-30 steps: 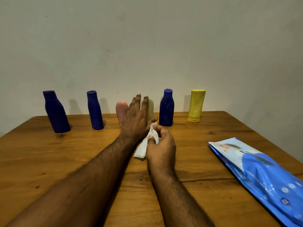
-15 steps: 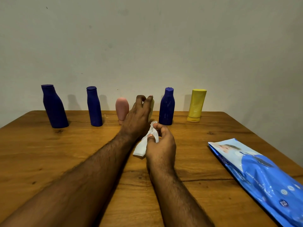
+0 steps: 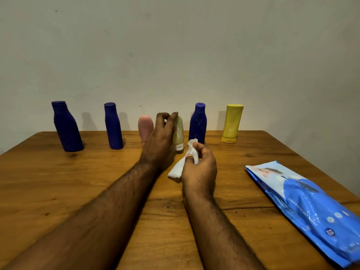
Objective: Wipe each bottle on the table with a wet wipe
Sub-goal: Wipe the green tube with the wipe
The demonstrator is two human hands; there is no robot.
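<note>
Several bottles stand in a row along the far edge of the wooden table [image 3: 58, 182]: a large dark blue bottle [image 3: 66, 126], a slimmer dark blue bottle [image 3: 113, 126], a pink tube [image 3: 145, 128], a pale green tube [image 3: 178, 133], another dark blue bottle [image 3: 198, 123] and a yellow bottle [image 3: 231, 123]. My left hand [image 3: 162, 141] grips the pale green tube, fingers curled round its top. My right hand [image 3: 198, 168] pinches a crumpled white wet wipe [image 3: 178, 166] just in front of that tube.
A blue pack of wet wipes [image 3: 309, 207] lies flat at the table's right side, near the right edge. A plain wall rises directly behind the row of bottles.
My left hand went from flat, straight fingers in front of the pale green tube to curled round it. The camera tilted, shifting the bottles in view. My right hand kept the wipe.
</note>
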